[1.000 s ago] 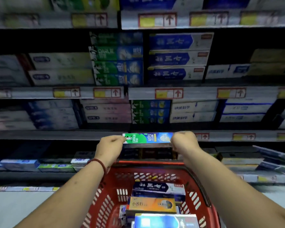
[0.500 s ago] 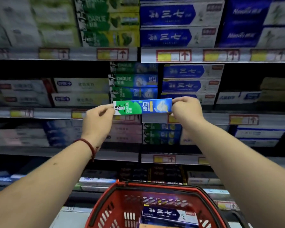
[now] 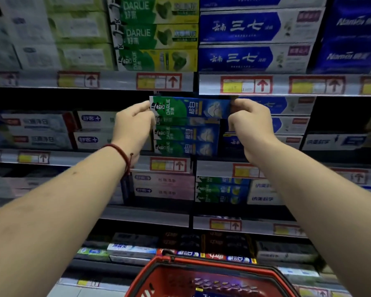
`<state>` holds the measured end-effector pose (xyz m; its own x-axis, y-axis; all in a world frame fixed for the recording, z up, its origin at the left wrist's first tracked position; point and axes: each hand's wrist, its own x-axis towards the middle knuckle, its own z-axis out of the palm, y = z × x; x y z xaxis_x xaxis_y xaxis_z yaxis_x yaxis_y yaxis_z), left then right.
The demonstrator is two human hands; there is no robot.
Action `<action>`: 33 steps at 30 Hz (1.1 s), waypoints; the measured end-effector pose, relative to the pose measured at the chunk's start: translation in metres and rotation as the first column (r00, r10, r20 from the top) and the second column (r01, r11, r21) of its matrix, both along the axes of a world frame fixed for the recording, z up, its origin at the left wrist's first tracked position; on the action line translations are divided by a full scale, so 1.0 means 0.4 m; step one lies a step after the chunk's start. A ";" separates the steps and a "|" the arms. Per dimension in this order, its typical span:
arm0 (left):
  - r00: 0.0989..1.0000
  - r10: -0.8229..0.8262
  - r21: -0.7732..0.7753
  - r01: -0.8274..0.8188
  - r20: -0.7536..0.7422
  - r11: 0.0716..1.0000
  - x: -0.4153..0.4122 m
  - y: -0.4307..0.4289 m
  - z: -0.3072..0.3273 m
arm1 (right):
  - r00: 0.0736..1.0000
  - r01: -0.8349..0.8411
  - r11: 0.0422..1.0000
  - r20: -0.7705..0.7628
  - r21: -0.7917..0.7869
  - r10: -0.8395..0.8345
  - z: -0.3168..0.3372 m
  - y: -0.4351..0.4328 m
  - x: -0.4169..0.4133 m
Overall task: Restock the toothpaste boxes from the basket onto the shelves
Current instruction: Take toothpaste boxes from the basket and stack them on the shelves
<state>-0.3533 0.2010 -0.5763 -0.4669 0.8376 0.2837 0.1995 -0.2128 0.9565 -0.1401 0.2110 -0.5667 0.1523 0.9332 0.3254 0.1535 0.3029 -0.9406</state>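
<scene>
A green-and-blue Darlie toothpaste box is held level between both hands, just under the upper shelf rail. My left hand pinches its left end and my right hand grips its right end. The box sits directly on top of a stack of matching Darlie boxes on the second shelf. The red basket is at the bottom centre, only its rim and far wall showing.
Shelves full of toothpaste boxes fill the view: green-yellow Darlie boxes and blue boxes above, pale boxes to the left, pink boxes below. Price rails edge each shelf.
Both hands have lifted the Darlie box from just above the basket up to the second shelf, onto the matching stack. The view has tilted upward, so the basket has dropped low in frame.
</scene>
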 end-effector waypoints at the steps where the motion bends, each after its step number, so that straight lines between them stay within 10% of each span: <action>1: 1.000 -0.003 0.008 0.003 0.005 1.000 0.001 0.009 0.001 | 1.000 -0.001 1.000 0.006 0.015 0.001 0.004 0.004 -0.001; 33: 0.987 0.007 -0.090 -0.021 -0.158 0.996 -0.023 0.112 -0.032 | 0.992 0.095 0.995 0.088 -0.039 -0.092 -0.060 0.109 -0.064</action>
